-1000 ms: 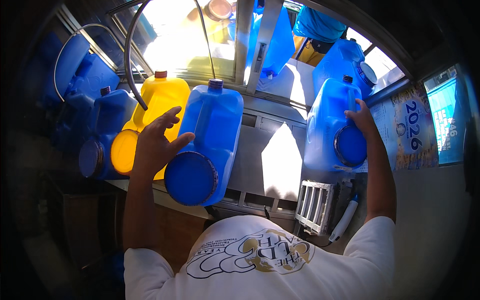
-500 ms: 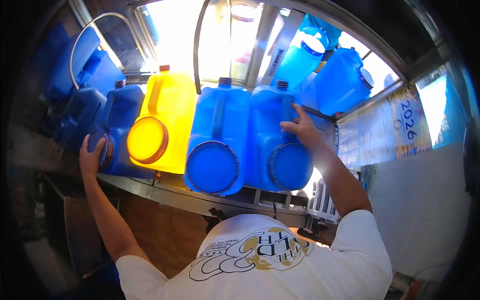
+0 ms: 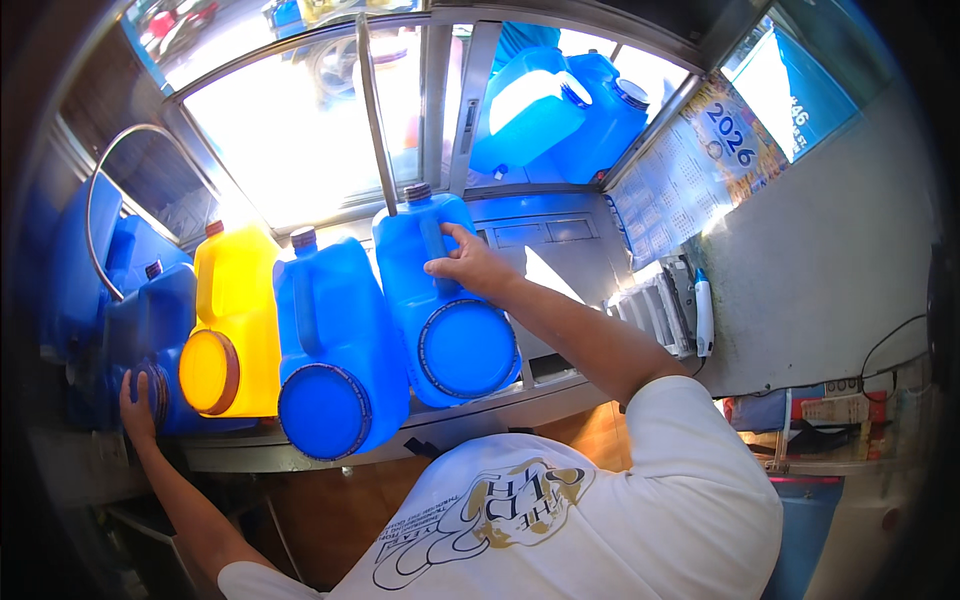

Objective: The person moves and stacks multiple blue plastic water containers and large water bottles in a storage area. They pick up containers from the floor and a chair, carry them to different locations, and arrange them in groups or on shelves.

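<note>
A row of big water jugs with round front lids stands along the metal counter. At its left end, my left hand rests against the lid of a dark blue jug, fingers stretched along its edge. Beside that jug is a yellow jug with a brown lid, then a bright blue jug. My right hand is closed around the handle of the rightmost blue jug. This jug sits a little farther back than its neighbour, and both tilt slightly in view.
Beyond the open window stand more blue jugs. A curved metal pipe and an upright pipe rise by the row. A wall calendar and a white-and-blue handheld device are at the right.
The view has swung right, so the row appears farther left. My right hand now wraps the rightmost jug's handle, and that jug is farther back than its neighbour. My left hand stays at its lid.
</note>
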Demonstrator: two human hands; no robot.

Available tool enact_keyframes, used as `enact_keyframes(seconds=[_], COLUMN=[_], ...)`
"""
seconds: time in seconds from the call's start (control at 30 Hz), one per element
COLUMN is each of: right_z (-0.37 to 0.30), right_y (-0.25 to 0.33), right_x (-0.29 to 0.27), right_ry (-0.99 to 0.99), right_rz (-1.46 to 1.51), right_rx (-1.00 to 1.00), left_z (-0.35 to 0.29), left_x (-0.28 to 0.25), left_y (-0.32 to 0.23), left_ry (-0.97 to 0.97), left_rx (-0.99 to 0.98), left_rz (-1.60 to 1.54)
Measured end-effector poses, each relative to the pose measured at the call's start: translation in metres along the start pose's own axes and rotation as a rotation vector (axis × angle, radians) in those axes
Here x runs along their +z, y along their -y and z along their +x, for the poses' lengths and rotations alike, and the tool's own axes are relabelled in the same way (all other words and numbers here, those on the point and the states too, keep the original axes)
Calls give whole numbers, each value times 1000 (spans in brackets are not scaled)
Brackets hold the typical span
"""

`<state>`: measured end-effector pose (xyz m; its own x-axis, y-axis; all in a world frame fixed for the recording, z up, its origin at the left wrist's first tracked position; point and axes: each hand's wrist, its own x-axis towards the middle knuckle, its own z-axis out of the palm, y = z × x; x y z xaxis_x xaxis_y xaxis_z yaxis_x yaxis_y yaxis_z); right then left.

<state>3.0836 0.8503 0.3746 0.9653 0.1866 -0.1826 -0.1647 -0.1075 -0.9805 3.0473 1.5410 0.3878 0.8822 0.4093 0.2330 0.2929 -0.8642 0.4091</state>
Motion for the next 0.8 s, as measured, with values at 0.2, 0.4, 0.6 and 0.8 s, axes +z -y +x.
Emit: enact_keyframes(seconds=[0.2,0.4,0.6,0.8], right_z=[1,13,72,139], right_y=[-11,-26,-36,-18], right_x=[-13,-126,-348,-482], right_ry=[31,-85,-593,-911], right_rz=[44,-328,-564,-805], right_rx=[-18,-140,-121,-320], left_z=[5,-82,-241,-293], left_x=[2,-15,-25,-19], left_y=[2,-78,-229,-389], left_ry=[-140,-219,350,492], left_rx=[54,89,362,365], left_rz=[241,-231,-815,-781])
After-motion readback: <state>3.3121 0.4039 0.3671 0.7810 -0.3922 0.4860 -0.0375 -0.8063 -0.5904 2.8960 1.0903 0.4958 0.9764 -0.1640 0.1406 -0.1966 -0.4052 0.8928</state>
